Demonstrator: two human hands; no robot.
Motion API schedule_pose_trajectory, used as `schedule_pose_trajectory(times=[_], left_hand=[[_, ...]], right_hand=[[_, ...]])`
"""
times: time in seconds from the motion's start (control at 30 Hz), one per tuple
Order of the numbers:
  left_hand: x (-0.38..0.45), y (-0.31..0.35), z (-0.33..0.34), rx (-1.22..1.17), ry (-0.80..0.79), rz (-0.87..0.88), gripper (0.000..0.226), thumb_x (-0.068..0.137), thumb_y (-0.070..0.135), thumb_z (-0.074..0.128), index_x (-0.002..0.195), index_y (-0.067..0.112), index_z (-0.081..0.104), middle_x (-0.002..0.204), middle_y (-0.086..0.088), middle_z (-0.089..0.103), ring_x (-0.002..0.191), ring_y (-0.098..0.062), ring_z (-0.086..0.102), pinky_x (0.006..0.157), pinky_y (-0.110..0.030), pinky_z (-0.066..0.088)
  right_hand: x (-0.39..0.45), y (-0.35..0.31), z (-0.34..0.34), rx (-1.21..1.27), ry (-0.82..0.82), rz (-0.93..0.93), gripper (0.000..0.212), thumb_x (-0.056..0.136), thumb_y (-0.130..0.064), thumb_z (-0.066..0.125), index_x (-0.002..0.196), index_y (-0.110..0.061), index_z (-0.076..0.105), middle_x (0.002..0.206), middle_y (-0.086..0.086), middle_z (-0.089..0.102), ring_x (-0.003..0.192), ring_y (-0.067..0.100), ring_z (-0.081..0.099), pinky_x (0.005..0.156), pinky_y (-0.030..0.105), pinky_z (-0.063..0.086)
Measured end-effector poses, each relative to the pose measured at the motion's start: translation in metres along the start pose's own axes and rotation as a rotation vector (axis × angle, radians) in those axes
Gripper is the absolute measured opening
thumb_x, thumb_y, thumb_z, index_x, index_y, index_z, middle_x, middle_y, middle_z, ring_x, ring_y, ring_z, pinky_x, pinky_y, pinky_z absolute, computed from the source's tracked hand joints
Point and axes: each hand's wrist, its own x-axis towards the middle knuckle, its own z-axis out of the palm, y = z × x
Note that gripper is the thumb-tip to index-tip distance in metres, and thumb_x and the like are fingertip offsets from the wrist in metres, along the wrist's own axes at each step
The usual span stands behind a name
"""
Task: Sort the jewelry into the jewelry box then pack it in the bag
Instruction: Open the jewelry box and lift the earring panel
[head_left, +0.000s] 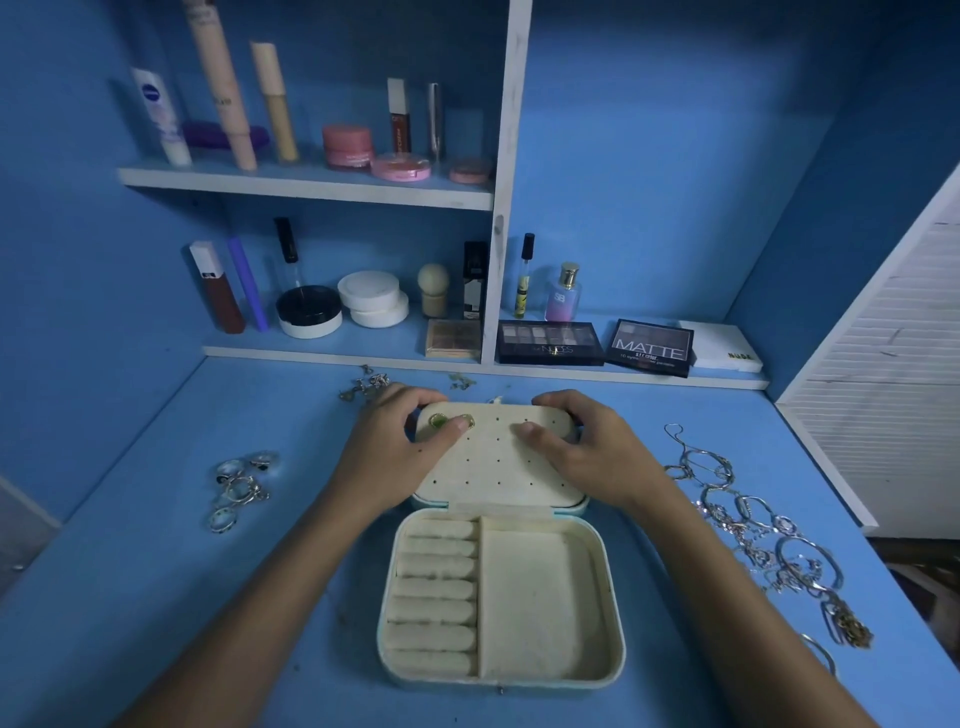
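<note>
Nearest the camera, the jewelry box (501, 675) lies open on the blue tabletop (208, 597). Its base holds a column of ring rolls (434, 592) on the left and an open compartment (540, 603) on the right; both look empty.

Just beyond the hinge, the lid panel (496, 462), dotted with earring holes, lies flat. Both hands grip its far edge. The left hand (400, 452) curls its fingers over the far left corner, its thumb resting beside a pair of green-and-gold earrings (451, 421) already seated in the panel. The right hand (576, 447) wraps the far right corner, thumb lying on the panel's face.

To the left lies a cluster of rings (241, 486); to the right, a long tangle of necklaces and bangles (753, 525). Past the lid lie loose earrings (366, 385), a few more small pieces beside them.

The sorting seems barely begun: only one pair is placed, and the hands appear to be steadying the lid. The next move probably calls for freeing one hand to pinch a small earring from the far pile and thread its post through a hole while the other braces the panel. No bag is in view.

Shelves (306, 184) of cosmetics stand at the back.
</note>
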Motion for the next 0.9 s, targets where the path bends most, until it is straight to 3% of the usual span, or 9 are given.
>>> schedule_pose_trajectory(times=[0.3, 0.5, 0.63, 0.7, 0.9], left_hand=[[0.001, -0.002, 0.001, 0.012, -0.043, -0.04, 0.029, 0.085, 0.046, 0.07, 0.106, 0.027, 0.068, 0.103, 0.02, 0.055, 0.096, 0.001, 0.054, 0.085, -0.025, 0.044], [0.004, 0.0, -0.004, 0.061, 0.005, 0.001, 0.015, 0.09, 0.038, 0.067, 0.099, 0.028, 0.071, 0.101, 0.017, 0.06, 0.091, 0.008, 0.054, 0.078, -0.011, 0.039], [0.013, -0.003, -0.02, 0.123, 0.138, 0.059, 0.005, 0.09, 0.023, 0.068, 0.09, 0.022, 0.073, 0.091, 0.012, 0.063, 0.083, -0.008, 0.059, 0.08, -0.026, 0.047], [0.018, -0.005, -0.029, 0.154, 0.183, 0.069, 0.006, 0.09, 0.018, 0.068, 0.087, 0.02, 0.073, 0.09, 0.007, 0.065, 0.083, -0.013, 0.06, 0.081, -0.026, 0.047], [0.036, -0.026, -0.054, 0.315, 0.206, -0.041, 0.006, 0.088, 0.023, 0.069, 0.085, 0.028, 0.069, 0.092, 0.005, 0.063, 0.087, -0.018, 0.058, 0.079, -0.031, 0.045]], right_hand=[[0.002, 0.002, 0.004, -0.001, 0.039, 0.01, 0.027, 0.087, -0.049, 0.07, 0.105, -0.029, 0.065, 0.088, -0.004, 0.069, 0.076, 0.014, 0.065, 0.06, 0.019, 0.051], [0.005, 0.008, 0.006, -0.01, 0.03, -0.004, 0.025, 0.086, -0.051, 0.07, 0.103, -0.033, 0.064, 0.097, 0.001, 0.066, 0.073, 0.01, 0.063, 0.055, 0.012, 0.044], [0.008, 0.012, 0.007, -0.034, 0.028, -0.008, 0.029, 0.084, -0.057, 0.068, 0.103, -0.036, 0.062, 0.103, 0.002, 0.065, 0.08, 0.009, 0.063, 0.058, 0.012, 0.042], [0.008, 0.014, 0.007, -0.028, 0.026, -0.008, 0.029, 0.084, -0.057, 0.068, 0.103, -0.036, 0.062, 0.103, 0.002, 0.065, 0.081, 0.009, 0.063, 0.059, 0.013, 0.042], [0.01, 0.018, 0.008, -0.033, 0.025, -0.021, 0.03, 0.084, -0.06, 0.068, 0.104, -0.038, 0.061, 0.103, 0.002, 0.065, 0.092, 0.014, 0.061, 0.073, 0.024, 0.047]])
